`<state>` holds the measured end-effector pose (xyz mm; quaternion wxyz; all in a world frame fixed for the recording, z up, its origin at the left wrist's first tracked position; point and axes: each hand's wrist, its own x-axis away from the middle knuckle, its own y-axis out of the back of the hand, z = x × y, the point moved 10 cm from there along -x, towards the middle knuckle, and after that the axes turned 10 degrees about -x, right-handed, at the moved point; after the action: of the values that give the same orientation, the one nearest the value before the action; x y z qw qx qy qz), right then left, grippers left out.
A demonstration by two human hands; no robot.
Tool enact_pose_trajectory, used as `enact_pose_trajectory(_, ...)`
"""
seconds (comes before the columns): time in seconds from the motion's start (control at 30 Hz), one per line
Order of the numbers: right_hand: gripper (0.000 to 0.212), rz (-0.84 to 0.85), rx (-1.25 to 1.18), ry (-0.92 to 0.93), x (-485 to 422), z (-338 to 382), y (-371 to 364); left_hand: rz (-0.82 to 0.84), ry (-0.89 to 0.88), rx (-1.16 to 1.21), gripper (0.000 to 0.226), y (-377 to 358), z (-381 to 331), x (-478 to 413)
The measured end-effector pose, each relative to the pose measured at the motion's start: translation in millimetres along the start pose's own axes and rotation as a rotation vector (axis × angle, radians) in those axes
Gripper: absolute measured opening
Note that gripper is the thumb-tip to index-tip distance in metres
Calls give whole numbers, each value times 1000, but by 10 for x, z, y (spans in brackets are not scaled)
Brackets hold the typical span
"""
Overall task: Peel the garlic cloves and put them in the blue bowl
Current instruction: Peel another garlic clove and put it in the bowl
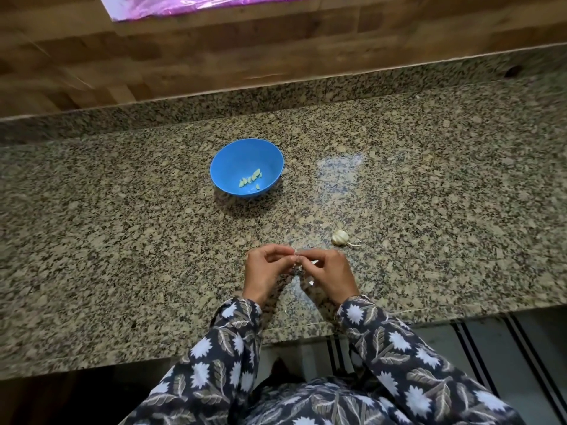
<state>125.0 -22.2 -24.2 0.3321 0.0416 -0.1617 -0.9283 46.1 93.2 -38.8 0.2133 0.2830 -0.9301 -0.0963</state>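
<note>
The person stands at a speckled granite counter (pixel 122 240) with both hands close together just above it, near the front edge. The left hand (pixel 266 273) and the right hand (pixel 329 276) meet at the fingertips. The fingers (pixel 277 251) of both are curled inward and pinched on a garlic clove (pixel 297 257) held between them, though it is so small and so covered that little more than a pale sliver shows. A thin white scrap of skin (pixel 311 282) sits just below the right hand. Just beyond the right hand and a little to its right lies the rest of the garlic bulb (pixel 340 237) on the counter, untouched, its thin stem trailing off to the right. Further back and to the left, well apart from the hands, stands the blue bowl (pixel 242 154) — upright, with a handful of peeled cloves (pixel 250 179) gathered at the bottom. Both arms wear dark sleeves (pixel 227 342) printed with pale flowers and leaves. Behind the counter rises a wooden wall (pixel 214 56), and a shiny pink sheet (pixel 184 4) shows at the very top.
</note>
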Motion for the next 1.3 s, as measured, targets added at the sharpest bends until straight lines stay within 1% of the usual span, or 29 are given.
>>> enact_pose_trajectory(0.17, 23, -1, 31, 15, 8, 29, -1, -1, -49, -14, 15, 11, -20, 9)
enact_pose_trajectory(0.37, 15, -15, -73, -39, -9, -27, 19, -11, -120, -21, 14, 24, -67, 33)
enact_pose_trajectory(0.43, 13, -14, -214, -126, 0, -110, -8, -10, -112, 21, 15, 29, -76, 37)
enact_pose_trajectory(0.53, 17, -33, -629, -382, 64, -271, -115, -13, -17, 183, 17, 34, 5, 26)
enact_pose_trajectory(0.6, 21, -44, -719, -460, 85, -311, -143, -36, 49, 304, 18, 48, 81, 27)
enact_pose_trajectory(0.67, 21, -25, -722, -438, 82, -286, -141, -56, 82, 331, 18, 51, 133, 21)
enact_pose_trajectory(0.77, 17, 0, -685, -367, 78, -210, -128, -33, 92, 298, 17, -2, 132, 23)
enact_pose_trajectory(0.87, 19, -38, -706, -374, 76, -219, -100, -21, 97, 281, 14, -24, 140, 8)
enact_pose_trajectory(0.9, 20, -56, -718, -384, 75, -239, -84, -43, 71, 216, 12, 7, 133, -3)
enact_pose_trajectory(0.97, 19, -81, -744, -404, 75, -286, -55, -105, -57, -108, 14, 86, 31, -24)
enact_pose_trajectory(1.0, 18, -86, -752, -413, 77, -307, -47, -107, -125, -261, 18, 75, -33, -16)
enact_pose_trajectory(1.03, 16, -85, -755, -420, 77, -325, -45, -99, -171, -358, 22, 44, -76, -5)
enact_pose_trajectory(1.07, 15, -81, -754, -423, 73, -334, -48, -93, -196, -400, 25, 22, -123, 15)
enact_pose_trajectory(1.13, 15, -71, -759, -426, 72, -320, -62, -129, -236, -394, 24, 40, -193, 27)
enact_pose_trajectory(1.2, 15, -68, -765, -429, 74, -309, -68, -149, -238, -345, 21, 66, -200, 20)
enact_pose_trajectory(1.3, 17, -51, -743, -422, 71, -287, -75, -22, -127, -232, 20, -32, -80, -26)
